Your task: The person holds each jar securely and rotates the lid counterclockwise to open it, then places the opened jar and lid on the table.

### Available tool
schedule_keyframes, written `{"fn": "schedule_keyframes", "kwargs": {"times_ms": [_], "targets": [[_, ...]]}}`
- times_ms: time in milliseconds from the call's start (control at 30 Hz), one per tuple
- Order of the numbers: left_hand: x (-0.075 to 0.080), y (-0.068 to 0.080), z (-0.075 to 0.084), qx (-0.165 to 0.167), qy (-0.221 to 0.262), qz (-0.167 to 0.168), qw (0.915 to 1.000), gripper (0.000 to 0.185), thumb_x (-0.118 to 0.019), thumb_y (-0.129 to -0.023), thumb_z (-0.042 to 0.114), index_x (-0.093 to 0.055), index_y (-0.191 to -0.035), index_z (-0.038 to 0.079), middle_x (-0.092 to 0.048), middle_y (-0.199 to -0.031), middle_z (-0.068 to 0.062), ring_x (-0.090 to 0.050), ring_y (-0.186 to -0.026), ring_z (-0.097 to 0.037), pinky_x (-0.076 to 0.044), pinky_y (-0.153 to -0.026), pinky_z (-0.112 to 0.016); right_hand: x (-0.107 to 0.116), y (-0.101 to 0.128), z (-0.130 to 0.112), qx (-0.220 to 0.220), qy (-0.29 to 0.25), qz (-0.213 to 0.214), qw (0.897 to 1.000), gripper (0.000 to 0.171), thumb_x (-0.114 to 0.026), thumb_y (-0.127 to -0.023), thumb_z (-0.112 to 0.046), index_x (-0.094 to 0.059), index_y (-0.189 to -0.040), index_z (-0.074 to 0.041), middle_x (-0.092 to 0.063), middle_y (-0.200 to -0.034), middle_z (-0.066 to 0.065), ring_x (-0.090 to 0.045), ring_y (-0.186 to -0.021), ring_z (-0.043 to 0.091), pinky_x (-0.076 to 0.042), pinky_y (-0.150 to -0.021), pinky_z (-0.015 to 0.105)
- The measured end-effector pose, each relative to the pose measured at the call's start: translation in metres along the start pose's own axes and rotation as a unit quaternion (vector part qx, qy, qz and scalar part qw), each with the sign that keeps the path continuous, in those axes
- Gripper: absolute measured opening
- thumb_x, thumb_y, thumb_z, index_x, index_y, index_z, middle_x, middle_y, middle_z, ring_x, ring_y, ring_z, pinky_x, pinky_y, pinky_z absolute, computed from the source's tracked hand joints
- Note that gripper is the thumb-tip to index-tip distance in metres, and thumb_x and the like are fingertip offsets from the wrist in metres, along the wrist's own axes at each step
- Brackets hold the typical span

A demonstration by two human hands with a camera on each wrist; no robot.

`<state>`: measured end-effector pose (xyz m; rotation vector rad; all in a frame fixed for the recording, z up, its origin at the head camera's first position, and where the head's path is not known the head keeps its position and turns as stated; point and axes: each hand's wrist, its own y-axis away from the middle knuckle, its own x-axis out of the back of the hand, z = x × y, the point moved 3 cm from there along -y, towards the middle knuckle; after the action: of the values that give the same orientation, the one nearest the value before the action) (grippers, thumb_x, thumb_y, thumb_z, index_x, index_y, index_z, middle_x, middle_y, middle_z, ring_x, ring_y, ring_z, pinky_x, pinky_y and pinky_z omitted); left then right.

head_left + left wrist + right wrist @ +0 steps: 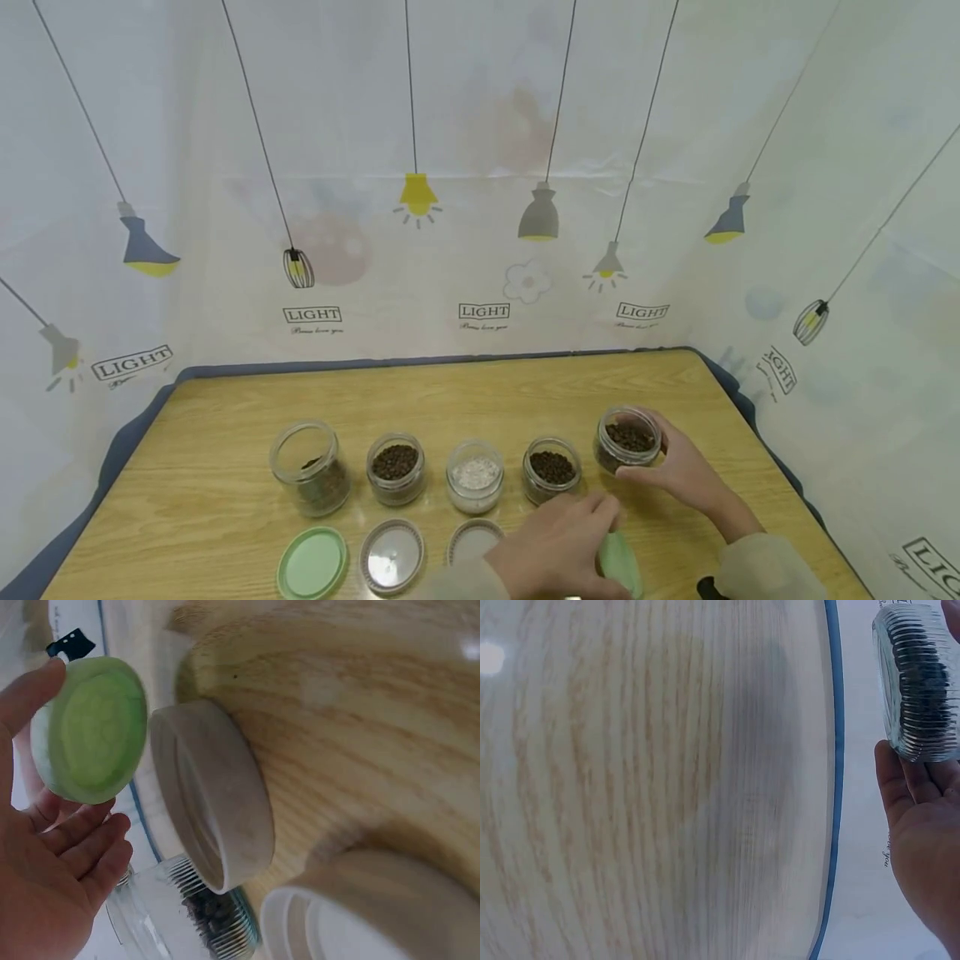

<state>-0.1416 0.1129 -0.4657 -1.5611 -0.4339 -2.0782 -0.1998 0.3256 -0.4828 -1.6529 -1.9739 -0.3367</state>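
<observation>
While the right hand (pixel 686 471) grips the rightmost glass jar (pixel 628 439) with fingers curled round its side, the left hand (pixel 558 546) holds a light green lid (pixel 619 560) near the front edge of the wooden table (pixel 225 517). In the left wrist view this green lid (pixel 94 739) sits between the thumb tip and the curled fingers, so the hand is closed around it rather loosely. The held jar is filled with dark brown grains, it has no lid, and it seems lifted a little and tilted, apart from the row; whether its base touches the table cannot be told.

Four other jars stand in a row, all without lids: a larger jar (pixel 310 467) at the left with only a little dark content, a jar of dark grains (pixel 395 468), a jar of white grains (pixel 475 477), and another jar of dark grains (pixel 552 471). In front of them lie three lids: a second green lid (pixel 312 563), a grey lid (pixel 392 556), and a pale lid (pixel 474 540) partly hidden by the left hand.

As a judgement, the closing work is at its very start: no jar is closed yet, one lid and one jar are in the hands, and all five jars are left to close. A fifth lid is not clearly visible.
</observation>
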Motion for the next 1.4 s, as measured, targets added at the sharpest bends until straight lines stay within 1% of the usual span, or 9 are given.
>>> {"fn": "schedule_keyframes", "kwargs": {"times_ms": [167, 367, 467, 633, 833, 933, 1067, 1200, 1400], "targets": [[-0.007, -0.004, -0.001, 0.018, -0.048, 0.006, 0.9987, 0.057, -0.068, -0.073, 0.072, -0.046, -0.101, 0.028, -0.045, -0.087, 0.018, -0.041, -0.075, 0.001, -0.037, -0.067, -0.014, -0.002, -0.001, 0.000, -0.002, -0.002, -0.008, 1.000, 0.074, -0.080, -0.081, -0.026, -0.042, -0.143, -0.024, -0.054, -0.138, 0.002, -0.050, -0.123, 0.002, -0.041, -0.098, 0.014], [-0.014, -0.011, 0.001, 0.031, -0.104, -0.012, 0.9940, 0.065, -0.070, -0.072, 0.071, -0.048, -0.114, 0.027, -0.057, -0.103, 0.015, -0.053, -0.091, -0.001, -0.047, -0.087, -0.019, -0.003, -0.002, 0.003, -0.005, 0.002, -0.011, 1.000, 0.075, -0.081, -0.080, -0.026, -0.042, -0.143, -0.025, -0.054, -0.139, 0.002, -0.052, -0.121, 0.002, -0.042, -0.097, 0.015], [-0.019, -0.014, 0.003, 0.034, -0.122, -0.014, 0.9919, 0.065, -0.069, -0.073, 0.070, -0.047, -0.116, 0.027, -0.060, -0.106, 0.013, -0.056, -0.096, -0.003, -0.048, -0.091, -0.021, -0.004, -0.002, 0.006, -0.013, 0.010, -0.007, 1.000, 0.077, -0.082, -0.078, -0.028, -0.041, -0.144, -0.025, -0.053, -0.139, 0.002, -0.051, -0.122, 0.002, -0.042, -0.098, 0.016], [-0.022, -0.017, 0.004, 0.035, -0.132, -0.008, 0.9906, 0.065, -0.070, -0.072, 0.070, -0.047, -0.114, 0.027, -0.061, -0.108, 0.012, -0.059, -0.100, -0.005, -0.048, -0.093, -0.022, -0.009, -0.003, 0.009, -0.029, 0.038, -0.008, 0.999, 0.083, -0.083, -0.076, -0.034, -0.040, -0.145, -0.022, -0.052, -0.141, 0.003, -0.050, -0.126, 0.014, -0.043, -0.100, 0.021], [-0.021, -0.012, 0.005, 0.033, -0.156, 0.006, 0.9872, 0.070, -0.071, -0.069, 0.072, -0.048, -0.118, 0.026, -0.060, -0.115, 0.010, -0.058, -0.103, -0.006, -0.048, -0.092, -0.021, -0.013, -0.003, 0.012, -0.034, 0.059, -0.015, 0.998, 0.085, -0.085, -0.074, -0.035, -0.040, -0.144, -0.016, -0.053, -0.139, 0.006, -0.053, -0.124, 0.025, -0.047, -0.099, 0.032], [-0.019, -0.008, 0.005, 0.025, -0.158, 0.016, 0.9871, 0.069, -0.072, -0.070, 0.069, -0.050, -0.118, 0.026, -0.060, -0.113, 0.010, -0.057, -0.099, -0.004, -0.048, -0.084, -0.018, -0.015, -0.003, 0.013, -0.028, 0.063, -0.019, 0.997, 0.085, -0.085, -0.073, -0.034, -0.042, -0.143, -0.012, -0.055, -0.137, 0.008, -0.054, -0.123, 0.027, -0.047, -0.099, 0.035], [-0.016, 0.002, 0.004, 0.007, -0.134, 0.028, 0.9906, 0.064, -0.075, -0.072, 0.064, -0.054, -0.118, 0.024, -0.060, -0.109, 0.011, -0.056, -0.094, -0.002, -0.048, -0.077, -0.016, -0.018, -0.002, 0.014, -0.026, 0.071, -0.021, 0.997, 0.086, -0.086, -0.072, -0.036, -0.043, -0.142, -0.012, -0.057, -0.135, 0.008, -0.055, -0.121, 0.026, -0.047, -0.099, 0.038], [-0.009, 0.014, 0.002, -0.004, -0.098, 0.026, 0.9949, 0.061, -0.075, -0.076, 0.059, -0.056, -0.121, 0.022, -0.060, -0.109, 0.012, -0.057, -0.097, -0.001, -0.048, -0.080, -0.018, -0.020, -0.001, 0.016, -0.034, 0.071, -0.023, 0.997, 0.088, -0.087, -0.071, -0.038, -0.043, -0.143, -0.014, -0.058, -0.135, 0.005, -0.055, -0.120, 0.020, -0.047, -0.099, 0.037], [-0.004, 0.031, -0.003, -0.019, -0.086, 0.040, 0.9953, 0.052, -0.073, -0.077, 0.057, -0.057, -0.110, 0.022, -0.056, -0.092, 0.013, -0.049, -0.078, 0.003, -0.039, -0.065, -0.012, -0.023, 0.001, 0.022, -0.034, 0.065, -0.035, 0.997, 0.088, -0.087, -0.070, -0.037, -0.042, -0.143, -0.014, -0.057, -0.137, 0.004, -0.054, -0.121, 0.017, -0.045, -0.101, 0.034]]}}
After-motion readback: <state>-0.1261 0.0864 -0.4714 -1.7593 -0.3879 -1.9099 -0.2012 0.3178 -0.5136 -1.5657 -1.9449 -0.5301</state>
